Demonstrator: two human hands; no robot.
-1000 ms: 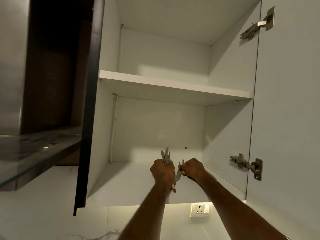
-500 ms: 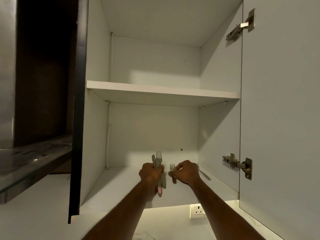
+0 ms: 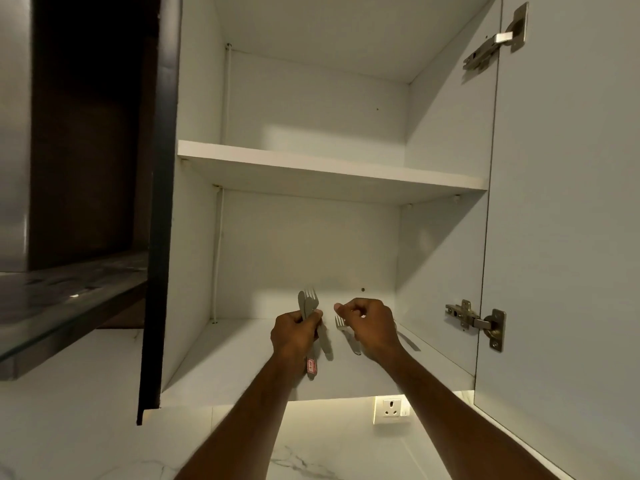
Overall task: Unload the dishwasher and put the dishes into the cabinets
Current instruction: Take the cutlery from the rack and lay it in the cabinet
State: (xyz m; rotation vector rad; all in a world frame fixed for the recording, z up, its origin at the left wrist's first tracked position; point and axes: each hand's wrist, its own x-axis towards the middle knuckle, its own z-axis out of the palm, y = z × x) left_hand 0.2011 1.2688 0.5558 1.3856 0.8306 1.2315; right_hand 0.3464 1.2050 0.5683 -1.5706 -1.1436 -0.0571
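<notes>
Home kitchen, white wall cabinet (image 3: 311, 174), marble backsplash (image 3: 86, 427), wall socket (image 3: 391, 408)

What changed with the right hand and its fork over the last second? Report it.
The right hand let go of the small fork, which now lies on the bottom cabinet shelf; its curled fingers hover just above. The left hand still grips its cutlery bundle.

Both forearms are bare to the frame's edge, with no sleeves, rings or watch showing.

Open room is lying left of the fork (image 3: 347, 334) on the bottom shelf (image 3: 221, 362); the middle shelf (image 3: 311, 168) is capping it overhead.
</notes>
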